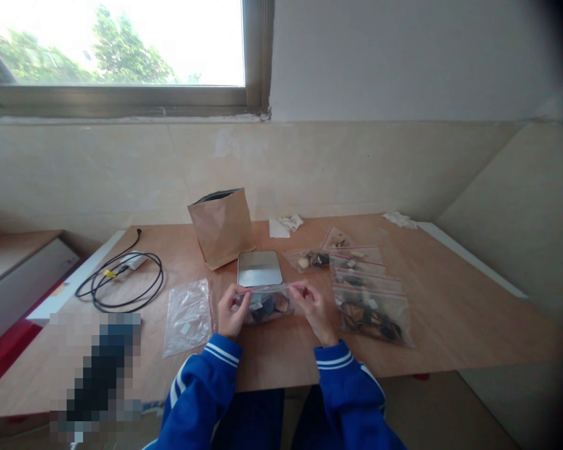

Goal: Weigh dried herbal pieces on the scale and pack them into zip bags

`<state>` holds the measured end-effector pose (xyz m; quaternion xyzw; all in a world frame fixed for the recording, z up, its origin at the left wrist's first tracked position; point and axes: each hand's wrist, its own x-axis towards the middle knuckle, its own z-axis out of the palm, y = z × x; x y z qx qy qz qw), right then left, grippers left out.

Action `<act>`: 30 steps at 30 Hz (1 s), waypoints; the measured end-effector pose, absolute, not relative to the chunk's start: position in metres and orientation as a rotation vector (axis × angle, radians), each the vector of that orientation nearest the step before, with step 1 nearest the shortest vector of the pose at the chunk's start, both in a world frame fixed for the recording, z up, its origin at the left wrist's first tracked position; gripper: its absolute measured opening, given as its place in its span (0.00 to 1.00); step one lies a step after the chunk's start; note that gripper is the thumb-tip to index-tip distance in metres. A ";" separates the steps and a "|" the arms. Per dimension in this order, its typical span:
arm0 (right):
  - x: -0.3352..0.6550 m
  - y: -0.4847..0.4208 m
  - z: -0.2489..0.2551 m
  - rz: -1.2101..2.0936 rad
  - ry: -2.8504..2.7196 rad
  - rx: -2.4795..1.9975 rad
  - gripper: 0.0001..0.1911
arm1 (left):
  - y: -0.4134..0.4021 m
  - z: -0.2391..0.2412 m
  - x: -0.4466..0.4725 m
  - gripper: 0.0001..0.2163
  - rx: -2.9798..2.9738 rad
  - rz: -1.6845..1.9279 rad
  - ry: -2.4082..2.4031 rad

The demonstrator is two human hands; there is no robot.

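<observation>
Pinching bag [267, 309] by red-lined top edge [268, 289]: left hand [231, 310] thumb-to-finger at one end, right hand [311, 304] likewise at other. Bag just in front of scale [259, 269], near side of table [276, 356]. Best to hold edge taut and level, press evenly along line, let contents [281, 304] sit low, clear of it. Hard to make out: what dark and brownish contents are; whether edge is sealed, cannot tell; tag [255, 307] unreadable. Paper bag's [223, 228] inside mostly hidden. Dark object [101, 369] at left pixelated, unidentifiable.
</observation>
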<state>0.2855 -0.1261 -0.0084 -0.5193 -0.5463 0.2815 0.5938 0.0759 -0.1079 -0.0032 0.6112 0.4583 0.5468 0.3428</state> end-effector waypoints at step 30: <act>0.287 -0.121 -0.011 0.681 -1.156 -1.218 0.17 | -0.109 -0.005 0.080 0.12 1.544 1.389 1.196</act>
